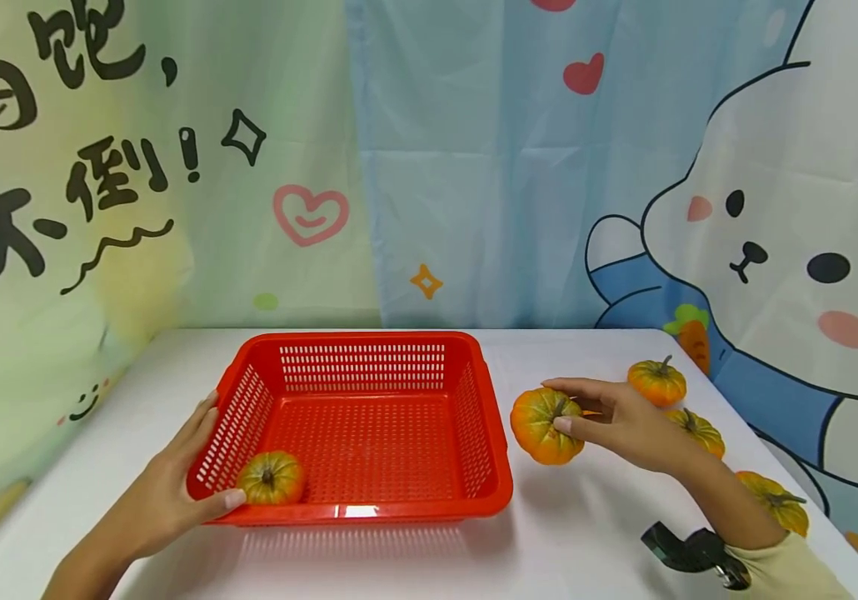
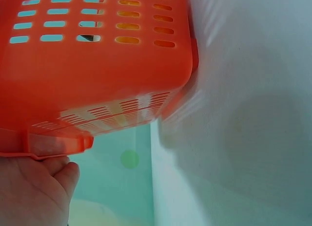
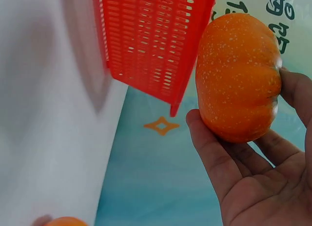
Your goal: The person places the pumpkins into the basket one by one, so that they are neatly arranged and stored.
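1. While your L hand (image 1: 162, 500) steadies the red basket (image 1: 444, 508) at its near-left corner, your R hand (image 1: 631, 421) holds a pumpkin (image 1: 546, 429) aloft, just right of the basket and clear of the white tabletop (image 1: 549, 550).

2. R-hand grip: thumb on the upper side by the stem, fingers round the far side, spread approx. as wide as the fruit; R-wrist view shows thumb & fingers on opposite sides of it.

3. L-hand grip: thumb along the near rim, fingers stretched up the outside of the left wall, w/ only the basket in hold. How hard you press, can't tell.

4. Done, per head view: one pumpkin in the basket (image 1: 271, 477), stem up, in the near-left corner by your thumb tip; touching or not, can't tell.

5. In progress: the held one, beyond the right rim, not yet inside.

6. Left, as far as the pics show: three more on your right, i.e. a far pumpkin (image 1: 656, 383), a middle pumpkin (image 1: 701, 433) and a near pumpkin (image 1: 772, 504), the last partly behind your forearm.

7. Progress est.: early going, judging by the count, w/ one in, one in hand, three out.
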Motion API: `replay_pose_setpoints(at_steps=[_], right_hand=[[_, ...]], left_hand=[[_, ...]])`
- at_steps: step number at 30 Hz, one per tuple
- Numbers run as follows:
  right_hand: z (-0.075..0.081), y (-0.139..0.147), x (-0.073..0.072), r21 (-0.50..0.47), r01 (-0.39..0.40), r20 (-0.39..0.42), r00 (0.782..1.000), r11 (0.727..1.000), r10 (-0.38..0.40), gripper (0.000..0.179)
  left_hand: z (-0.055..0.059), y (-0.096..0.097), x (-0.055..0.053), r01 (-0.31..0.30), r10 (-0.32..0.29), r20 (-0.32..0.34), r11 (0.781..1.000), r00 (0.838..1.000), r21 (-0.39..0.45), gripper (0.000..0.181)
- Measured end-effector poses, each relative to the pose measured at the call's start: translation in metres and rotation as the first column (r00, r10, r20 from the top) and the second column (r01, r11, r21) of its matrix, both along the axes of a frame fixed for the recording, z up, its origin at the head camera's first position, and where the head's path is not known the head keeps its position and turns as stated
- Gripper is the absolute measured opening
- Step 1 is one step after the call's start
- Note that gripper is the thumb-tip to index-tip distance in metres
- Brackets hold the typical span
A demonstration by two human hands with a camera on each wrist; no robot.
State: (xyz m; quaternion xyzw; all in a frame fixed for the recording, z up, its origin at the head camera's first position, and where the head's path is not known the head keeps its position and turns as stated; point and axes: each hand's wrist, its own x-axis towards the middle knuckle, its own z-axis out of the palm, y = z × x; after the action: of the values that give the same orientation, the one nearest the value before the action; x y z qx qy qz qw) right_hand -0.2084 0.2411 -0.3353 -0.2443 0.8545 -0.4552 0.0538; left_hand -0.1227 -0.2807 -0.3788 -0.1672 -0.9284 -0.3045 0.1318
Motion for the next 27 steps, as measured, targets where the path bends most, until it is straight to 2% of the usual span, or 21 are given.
replay_pose_setpoints(at_steps=[4,11,19,27], right_hand=[[0.006,-0.007,-0.007,-0.021,-0.026,-0.006,1.0,0.999,0.026,0.046],[0.015,-0.021,-0.021,-0.021,-0.047,0.044,0.998,0.999,0.048,0.047],[0.028,-0.05,-0.035,-0.019,-0.122,0.068,0.99,0.992,0.123,0.049],[0.035,-0.066,-0.045,-0.025,-0.186,0.027,0.982,0.982,0.186,0.05]], left_hand=[[0.001,0.001,0.0,0.003,-0.003,-0.008,1.0,1.0,0.001,0.101],[0.003,0.003,-0.004,-0.001,0.0,0.044,1.0,0.999,0.01,0.101],[0.002,0.001,0.001,-0.015,0.014,0.052,1.0,0.999,0.013,0.101],[0.004,0.001,-0.001,-0.016,0.016,0.057,1.0,0.998,0.007,0.101]])
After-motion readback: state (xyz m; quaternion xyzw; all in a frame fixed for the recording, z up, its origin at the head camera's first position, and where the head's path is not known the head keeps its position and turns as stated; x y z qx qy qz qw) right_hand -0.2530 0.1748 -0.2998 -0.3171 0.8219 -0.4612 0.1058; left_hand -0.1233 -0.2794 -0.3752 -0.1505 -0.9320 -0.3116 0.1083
